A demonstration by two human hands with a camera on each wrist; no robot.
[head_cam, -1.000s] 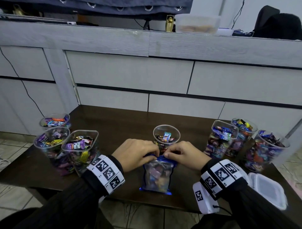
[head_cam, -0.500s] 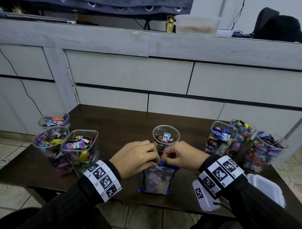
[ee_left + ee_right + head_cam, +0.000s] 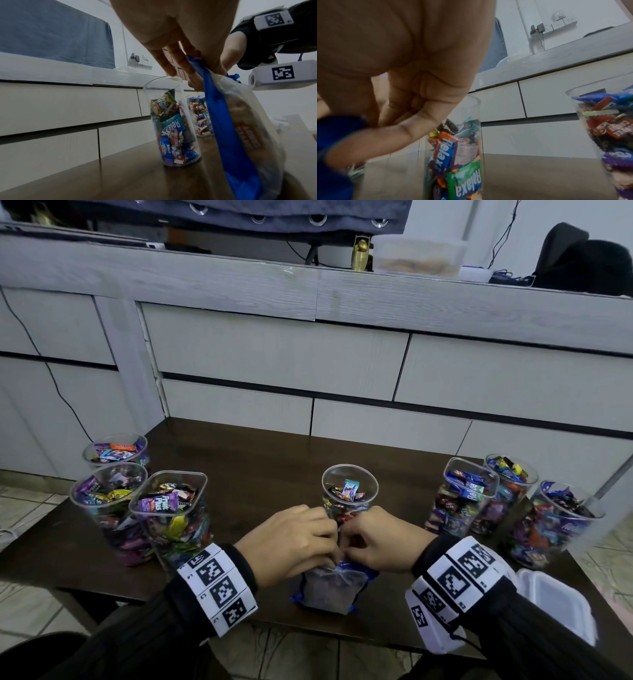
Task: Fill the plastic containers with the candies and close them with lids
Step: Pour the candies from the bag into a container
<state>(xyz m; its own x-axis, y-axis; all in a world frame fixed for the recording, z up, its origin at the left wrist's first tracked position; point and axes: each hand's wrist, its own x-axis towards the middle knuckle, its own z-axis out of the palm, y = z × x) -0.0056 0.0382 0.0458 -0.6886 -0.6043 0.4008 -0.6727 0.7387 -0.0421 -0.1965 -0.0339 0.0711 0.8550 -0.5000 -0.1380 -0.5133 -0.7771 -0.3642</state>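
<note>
While both hands, left hand [image 3: 291, 542] and right hand [image 3: 380, 539], pinch the candy bag [image 3: 330, 590] top at the worktop [image 3: 260, 460] front edge, we keep it upright; half-full container [image 3: 349, 494] sits just behind, equally near both.

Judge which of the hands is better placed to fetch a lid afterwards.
Right. Both hands pinch the candy bag's top edge, but the white lid lies at the table's near right corner, just beside the right hand's wrist; the left hand would have to cross over.

Candy bag [image 3: 330, 589] before middle container [image 3: 349, 494], lid [image 3: 558, 599] at right.
</note>
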